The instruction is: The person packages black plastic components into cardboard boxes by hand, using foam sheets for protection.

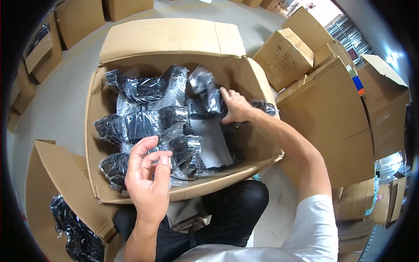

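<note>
A large open cardboard carton [163, 39] stands before me, holding several black parts wrapped in clear plastic, such as the bundle [142, 124] at its middle left. My right hand [238, 107] reaches into the right half, thumb and fingers around the lower end of a blurred black plastic-wrapped part [205, 83]; the exact contact is hard to make out. Below that hand lies a flat grey ribbed piece [211, 142]. My left hand [148, 179], fingers apart and slightly bent, hovers over the carton's near left side with nothing in it, in front of another wrapped part [114, 168].
A second open carton [70, 183] at lower left contains black plastic-wrapped parts [76, 229]. To the right stand a closed box [286, 59] and large cardboard panels [327, 122]. More cartons [80, 22] line the far left. My bent knee [238, 196] is close to the carton's near edge.
</note>
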`<state>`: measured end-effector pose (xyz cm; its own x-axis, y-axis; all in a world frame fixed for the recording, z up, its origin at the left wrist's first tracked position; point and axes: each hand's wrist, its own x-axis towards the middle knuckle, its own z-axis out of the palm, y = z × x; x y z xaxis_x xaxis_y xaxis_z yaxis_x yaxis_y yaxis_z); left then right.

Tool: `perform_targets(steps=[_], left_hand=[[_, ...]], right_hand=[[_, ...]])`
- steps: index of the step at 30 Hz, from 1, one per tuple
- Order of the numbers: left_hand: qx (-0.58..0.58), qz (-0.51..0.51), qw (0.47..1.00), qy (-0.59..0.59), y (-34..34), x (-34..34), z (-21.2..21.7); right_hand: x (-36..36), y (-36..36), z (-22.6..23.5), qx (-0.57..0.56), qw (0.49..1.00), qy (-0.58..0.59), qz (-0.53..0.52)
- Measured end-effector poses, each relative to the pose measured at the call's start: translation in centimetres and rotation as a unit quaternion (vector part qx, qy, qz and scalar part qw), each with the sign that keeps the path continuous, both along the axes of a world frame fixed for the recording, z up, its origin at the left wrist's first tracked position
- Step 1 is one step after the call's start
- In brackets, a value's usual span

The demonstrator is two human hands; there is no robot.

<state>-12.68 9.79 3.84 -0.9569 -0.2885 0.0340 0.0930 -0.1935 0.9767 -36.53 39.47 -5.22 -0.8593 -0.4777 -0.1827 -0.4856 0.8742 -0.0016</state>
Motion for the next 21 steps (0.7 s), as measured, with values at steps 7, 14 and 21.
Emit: perform_targets(steps=[7,14,21], left_hand=[[-0.027,-0.016,0.999,-0.029,0.1,0.1,0.7],[-0.048,-0.011,0.997,-0.066,0.5,0.4,1.3],[-0.098,-0.023,0.994,-0.049,0.9,-0.4,0.5]], right_hand=[[1.1,-1.0,-8.6,0.180,0.978,-0.097,0.041],[0.8,-3.5,-14.7,0.184,0.965,-0.134,0.129],[0.6,-0.9,-20.4,0.088,0.979,-0.160,0.095]])
